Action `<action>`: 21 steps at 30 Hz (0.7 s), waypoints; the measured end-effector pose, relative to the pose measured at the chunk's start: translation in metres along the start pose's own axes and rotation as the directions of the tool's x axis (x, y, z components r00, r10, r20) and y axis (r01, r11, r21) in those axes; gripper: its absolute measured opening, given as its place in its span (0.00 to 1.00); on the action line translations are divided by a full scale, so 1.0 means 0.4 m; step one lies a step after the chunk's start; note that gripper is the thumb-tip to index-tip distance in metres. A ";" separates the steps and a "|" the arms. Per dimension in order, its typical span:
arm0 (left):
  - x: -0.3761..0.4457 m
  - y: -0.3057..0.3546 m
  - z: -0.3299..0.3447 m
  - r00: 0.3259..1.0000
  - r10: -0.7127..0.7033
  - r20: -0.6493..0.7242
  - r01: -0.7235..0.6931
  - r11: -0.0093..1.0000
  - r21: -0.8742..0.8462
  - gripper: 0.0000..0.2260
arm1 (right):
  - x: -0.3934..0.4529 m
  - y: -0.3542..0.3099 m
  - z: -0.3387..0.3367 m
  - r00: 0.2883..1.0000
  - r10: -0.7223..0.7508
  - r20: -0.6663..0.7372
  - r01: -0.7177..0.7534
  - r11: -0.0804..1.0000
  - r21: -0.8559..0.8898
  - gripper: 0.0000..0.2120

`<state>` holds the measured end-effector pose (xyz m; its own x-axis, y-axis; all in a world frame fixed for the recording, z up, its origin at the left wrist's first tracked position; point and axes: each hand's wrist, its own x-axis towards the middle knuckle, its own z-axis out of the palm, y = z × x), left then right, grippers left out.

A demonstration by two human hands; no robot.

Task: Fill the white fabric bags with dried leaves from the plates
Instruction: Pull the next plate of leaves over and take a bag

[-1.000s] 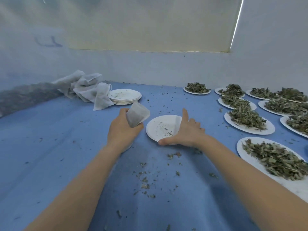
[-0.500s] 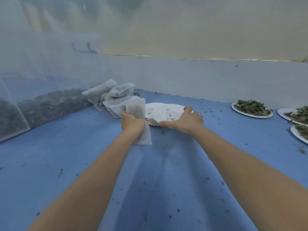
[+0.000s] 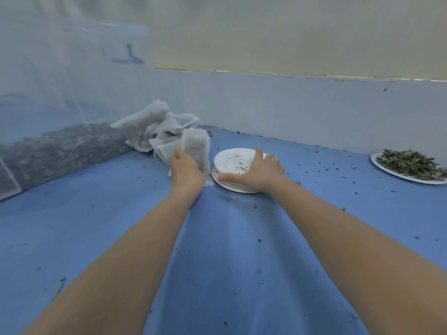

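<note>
I see my left hand (image 3: 186, 169) gripping an upright white fabric bag (image 3: 196, 149) of dark dried leaves beside the heap of crumpled white bags (image 3: 157, 126); my right hand (image 3: 256, 172) clasps the near-empty white plate (image 3: 229, 160), tilted atop the plate stack (image 3: 235, 188) on blue cloth (image 3: 229, 250).

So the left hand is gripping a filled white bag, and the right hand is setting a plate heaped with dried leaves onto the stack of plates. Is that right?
Not quite. In the head view, the plate under the right hand is nearly empty, holding only a few leaf crumbs, not a heap. The rest stands: the left hand grips a filled white bag, and the plate is going onto the stack of plates.
</note>
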<state>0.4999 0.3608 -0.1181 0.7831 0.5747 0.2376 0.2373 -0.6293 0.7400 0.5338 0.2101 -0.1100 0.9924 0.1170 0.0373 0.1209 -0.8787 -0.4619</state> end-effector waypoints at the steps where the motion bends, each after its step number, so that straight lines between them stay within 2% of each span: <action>1: -0.004 0.001 -0.006 1.000 -0.008 -0.001 0.008 1.000 0.019 0.27 | -0.012 -0.005 0.002 1.000 -0.021 -0.014 0.021 1.000 -0.002 0.63; 3: -0.026 0.009 -0.024 1.000 -0.025 -0.009 0.026 0.999 0.041 0.28 | -0.042 -0.011 -0.002 0.997 -0.067 -0.043 0.067 0.998 0.006 0.61; 7: -0.119 0.037 -0.068 0.998 0.012 -0.063 -0.008 0.999 0.053 0.28 | -0.131 -0.025 -0.034 0.991 -0.132 -0.008 0.132 0.991 0.036 0.60; 11: -0.252 0.082 -0.121 1.000 0.018 -0.015 -0.019 1.000 -0.017 0.22 | -0.256 -0.022 -0.086 0.986 -0.167 -0.029 0.167 0.986 -0.013 0.57; 14: -0.352 0.114 -0.159 0.995 0.037 0.096 -0.033 0.998 -0.045 0.19 | -0.368 0.007 -0.141 0.984 -0.177 -0.024 0.176 0.984 -0.040 0.56; 17: -0.459 0.133 -0.183 0.965 0.127 0.228 -0.129 0.992 -0.006 0.21 | -0.497 0.060 -0.197 0.982 -0.188 -0.001 0.187 0.979 -0.085 0.56; 19: -0.536 0.142 -0.189 0.915 0.208 0.345 -0.239 0.970 0.049 0.24 | -0.579 0.103 -0.229 0.981 -0.196 0.016 0.196 0.967 -0.165 0.56; 21: -0.627 0.167 -0.188 0.853 0.259 0.453 -0.305 0.952 0.030 0.27 | -0.663 0.161 -0.263 0.980 -0.193 0.053 0.200 0.948 -0.247 0.54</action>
<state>0.2761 0.2140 -0.0808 0.9899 0.0906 0.1091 0.0047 -0.7899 0.6132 0.2806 0.0740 -0.0564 0.9480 0.3085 0.0783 0.3182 -0.9240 -0.2121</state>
